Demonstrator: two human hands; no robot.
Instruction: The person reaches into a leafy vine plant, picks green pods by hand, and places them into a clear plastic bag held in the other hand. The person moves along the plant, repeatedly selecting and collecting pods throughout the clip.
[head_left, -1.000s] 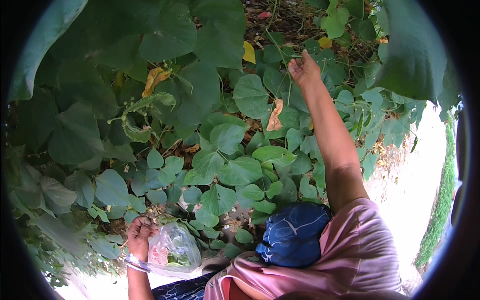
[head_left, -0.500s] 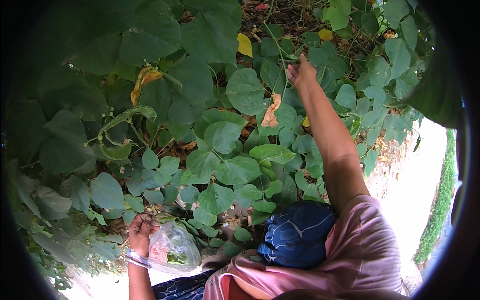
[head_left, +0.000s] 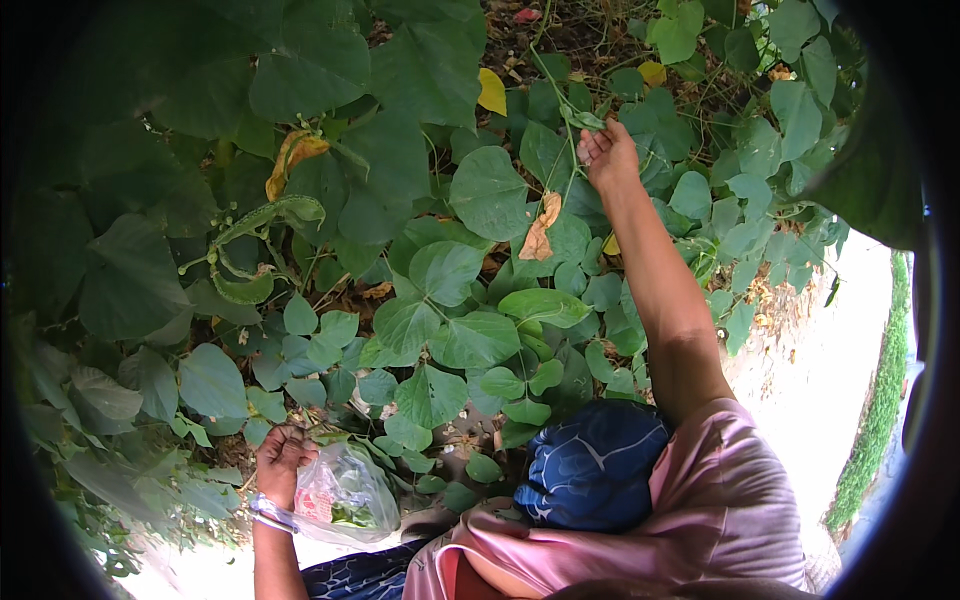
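Note:
My right arm stretches far out into the vines. The fingers of my right hand (head_left: 606, 155) are curled at a green bean pod (head_left: 584, 119), beside a thin hanging stem; the hand partly hides its grip. A dry brown leaf (head_left: 542, 228) hangs just below. Low on the left, my left hand (head_left: 284, 450) is closed on the gathered top of a clear plastic bag (head_left: 368, 500). Through its side show green pods or leaves (head_left: 350, 514) and red print. Other curved green pods (head_left: 268, 216) hang from the vine at the left, apart from both hands.
Broad green leaves (head_left: 440, 335) fill most of the view, with a yellow leaf (head_left: 491, 91) near the top. My knee in blue patterned cloth (head_left: 595, 465) lies between my arms. Bright pale ground (head_left: 810, 370) and a grass strip (head_left: 872, 410) run along the right.
My right hand has shifted slightly down and right, and more of the pod shows above its fingers. The pods at the left have swayed a little rightward. My left hand still holds the bag.

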